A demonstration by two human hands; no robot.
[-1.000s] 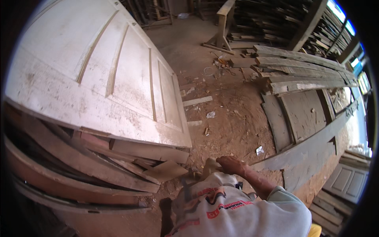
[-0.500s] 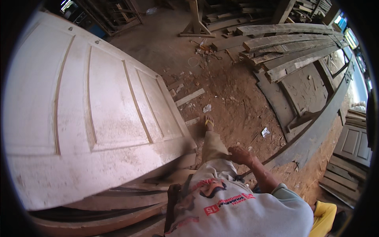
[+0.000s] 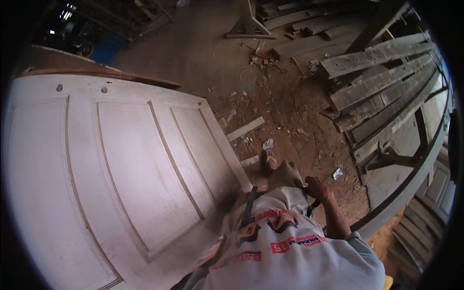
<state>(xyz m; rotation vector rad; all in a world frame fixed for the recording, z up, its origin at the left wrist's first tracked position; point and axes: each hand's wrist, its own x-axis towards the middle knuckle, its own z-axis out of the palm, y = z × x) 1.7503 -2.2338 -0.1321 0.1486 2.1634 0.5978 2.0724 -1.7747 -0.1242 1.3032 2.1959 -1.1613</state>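
My right hand [image 3: 315, 187] is closed, its fingers curled at the right side of my light trousers [image 3: 285, 176]. What it holds, if anything, is hidden. A short dark strap [image 3: 314, 207] shows just below it, beside my printed shirt [image 3: 299, 251]. To my left lies a large white panelled door [image 3: 125, 164], with thin brown mouldings around its panels and small holes along the far edge. Near the door's close right corner, a dark smear is probably my left hand [image 3: 228, 205]; its fingers cannot be made out. Another dark strip [image 3: 249, 208] sticks up next to it.
Weathered planks [image 3: 382, 79] are stacked at the right, with a long curved board [image 3: 411, 186] running beside them. A wooden trestle [image 3: 249, 21] stands at the far side. Scraps and a loose batten [image 3: 245, 129] lie on the dirt floor ahead of my sandalled foot [image 3: 269, 160].
My view has shifted, so the door sits lower and the plank stack farther right. A brown edge shows beyond the door now. My right hand stays closed by my trousers.
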